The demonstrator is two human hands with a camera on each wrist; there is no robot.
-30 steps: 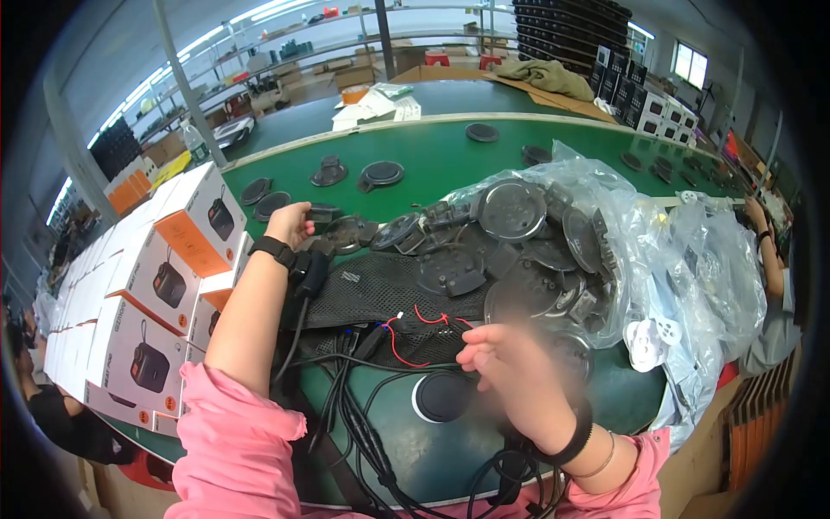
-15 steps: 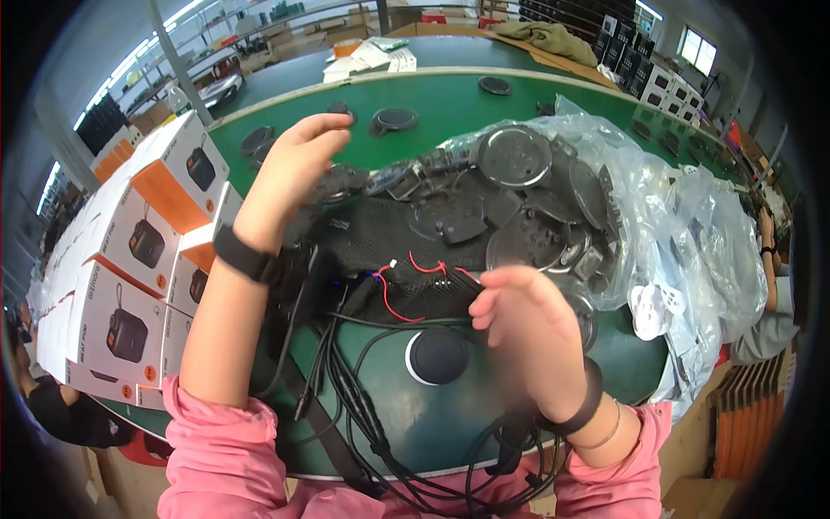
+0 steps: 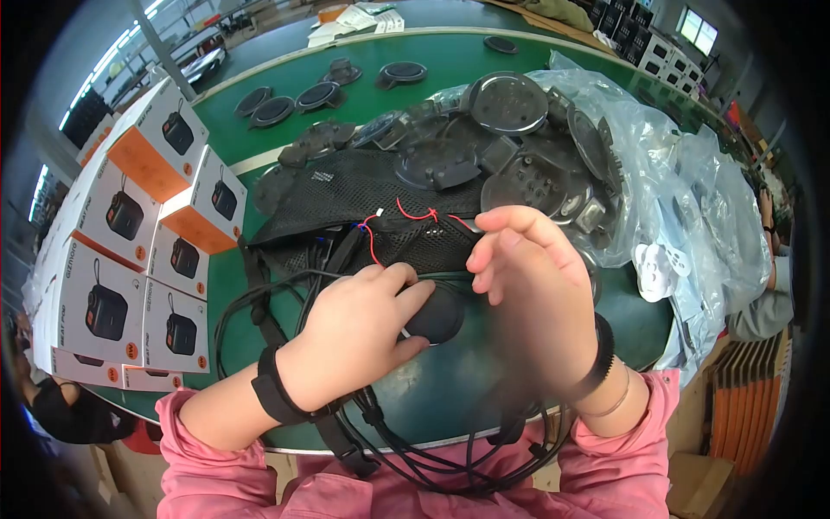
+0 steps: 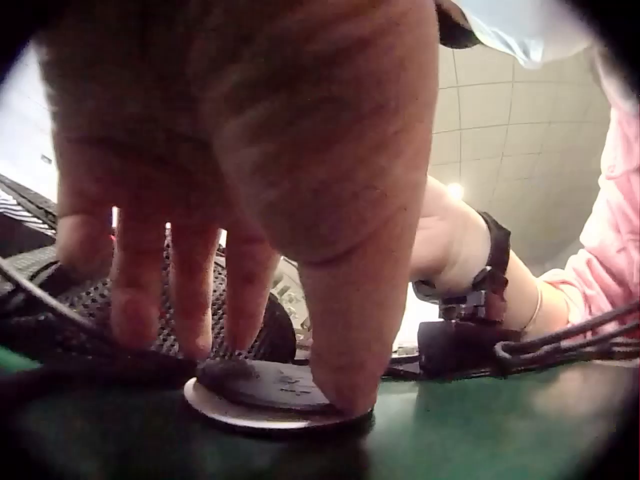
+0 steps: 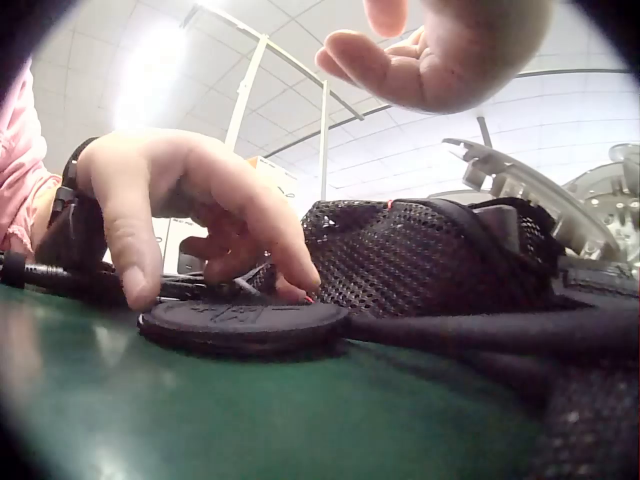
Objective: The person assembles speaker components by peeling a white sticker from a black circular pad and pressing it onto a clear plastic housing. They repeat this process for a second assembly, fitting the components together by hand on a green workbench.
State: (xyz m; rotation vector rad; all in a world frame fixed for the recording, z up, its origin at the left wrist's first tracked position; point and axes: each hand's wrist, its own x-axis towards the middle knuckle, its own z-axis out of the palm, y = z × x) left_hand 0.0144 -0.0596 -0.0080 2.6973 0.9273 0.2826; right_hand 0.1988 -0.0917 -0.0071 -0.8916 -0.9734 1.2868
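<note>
A round black disc point(image 3: 435, 313) with a white rim and raised marks on its top lies flat on the green table. My left hand point(image 3: 350, 333) reaches over it, fingers spread. Its thumb touches the disc's near edge, and the index fingertip is right at the far edge. My right hand point(image 3: 536, 259) hangs in the air to the right of the disc, fingers loosely bent, with nothing between them. Behind the disc lies a black mesh pouch point(image 3: 346, 195) with a thin red wire point(image 3: 417, 212) across it.
White boxes point(image 3: 108, 307) are stacked on the left. Black round parts point(image 3: 510, 104) pile up behind the pouch, beside clear plastic bags point(image 3: 683, 199). Several black discs point(image 3: 318, 96) sit on the far green surface. Black cables point(image 3: 389, 441) run along the table's near edge.
My left hand has come back from a black disc at the back left, towards me and to the right, down to the white-rimmed disc. My right hand has stayed nearly in place.
</note>
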